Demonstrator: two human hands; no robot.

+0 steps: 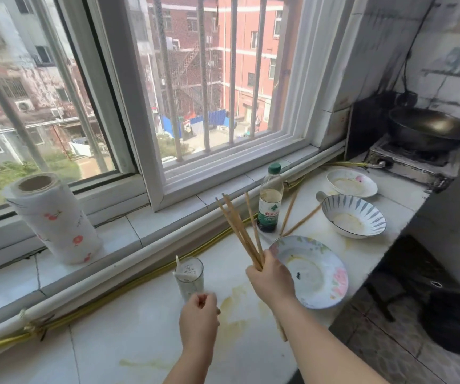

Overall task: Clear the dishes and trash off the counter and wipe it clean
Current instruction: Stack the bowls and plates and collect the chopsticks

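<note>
— As the head view is the only one here, which step is in hand?
— Gathering the chopsticks, I'd judge. The right grip [270, 275] is closed round a bundle of chopsticks [237, 231], which fan upward above the desk [140, 328], just beside the flowered plate [309, 270].
— And the other one?
— The left grip [199, 309] hangs just in front of the glass [190, 278]. Its fingers are loosely curled, with nothing in them that I can see. Whether it touches the glass I cannot tell.
— What remains on the desk?
— Two loose chopsticks [298, 217] lie between the bottle [270, 200] and the striped bowl [353, 216], with a small dish [352, 182] beyond. Yellow smears [234, 309] sit near the glass. Clearing looks barely begun, and wiping not begun at all.
— So the next move?
— Probably reaching past the bottle for that loose pair without tipping it. Or lifting the glass and keeping it upright, since something white stands in it. The paper roll [53, 217] on the sill is handy for the smears.
</note>
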